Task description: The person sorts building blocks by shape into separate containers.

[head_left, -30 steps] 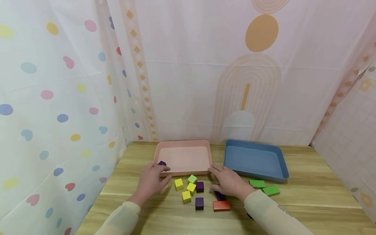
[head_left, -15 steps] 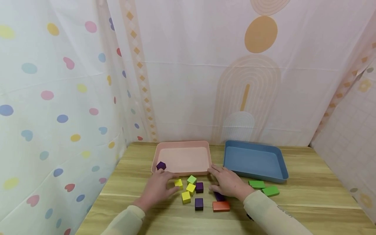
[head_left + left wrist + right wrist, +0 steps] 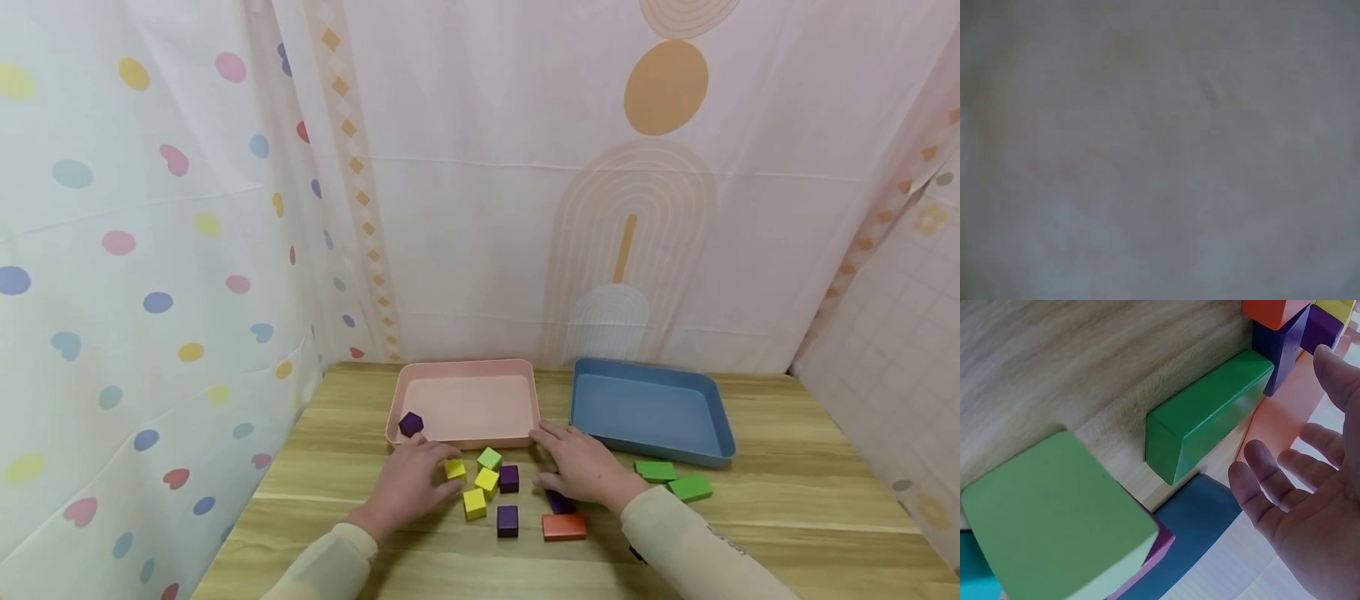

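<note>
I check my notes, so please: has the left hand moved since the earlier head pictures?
Yes. Judged against the pink tray, the left hand has moved rightward and nearer the person, to a yellow cube before the tray.

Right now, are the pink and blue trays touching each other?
Apart: the head view shows bare wooden tabletop between the pink tray and the blue tray.

Left wrist cam | we log blurred grey haze (image 3: 1160, 150) | short dark streak (image 3: 1210, 92), 1 o'clock | identity unclear to us
</note>
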A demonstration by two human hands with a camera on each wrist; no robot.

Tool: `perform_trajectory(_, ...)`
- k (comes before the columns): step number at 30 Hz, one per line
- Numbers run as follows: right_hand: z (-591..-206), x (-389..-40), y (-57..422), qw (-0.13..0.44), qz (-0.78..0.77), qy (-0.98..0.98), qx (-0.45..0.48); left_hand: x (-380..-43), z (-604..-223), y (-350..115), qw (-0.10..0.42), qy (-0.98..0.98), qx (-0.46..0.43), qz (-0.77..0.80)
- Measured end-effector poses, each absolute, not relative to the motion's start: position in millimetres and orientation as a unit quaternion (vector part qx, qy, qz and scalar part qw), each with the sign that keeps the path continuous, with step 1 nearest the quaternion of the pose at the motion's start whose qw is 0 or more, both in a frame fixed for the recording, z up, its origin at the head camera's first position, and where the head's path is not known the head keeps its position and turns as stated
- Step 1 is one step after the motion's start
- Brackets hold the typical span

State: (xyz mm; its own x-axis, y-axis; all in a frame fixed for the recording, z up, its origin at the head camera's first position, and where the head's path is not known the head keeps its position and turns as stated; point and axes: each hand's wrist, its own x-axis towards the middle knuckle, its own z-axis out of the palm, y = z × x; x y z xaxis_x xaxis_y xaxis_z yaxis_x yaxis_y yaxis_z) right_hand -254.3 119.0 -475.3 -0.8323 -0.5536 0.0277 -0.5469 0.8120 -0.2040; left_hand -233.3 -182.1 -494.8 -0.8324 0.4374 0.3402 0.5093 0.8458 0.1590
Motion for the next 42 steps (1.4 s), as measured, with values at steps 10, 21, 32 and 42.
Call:
perform_trajectory(10,-475,-254,118,0.017,-0.104,0.952,-0.288,-238,-505,-183,0.152,-0.949,-0.251,-0.117)
perform_trajectory(21,-473,-254,118,0.019,-0.112,0.952,-0.283,-237,-504,-183,0.150,-0.947,-0.250,-0.132)
perform_trajectory(32,-475,-254,118,0.016,-0.110,0.952,-0.285,-236,-499,-182,0.143,-0.947,-0.250,-0.140)
perform_trajectory(42,-476,-254,119,0.015,-0.111,0.952,-0.286,-245,-487,-189,0.134,-0.954,-0.210,-0.167)
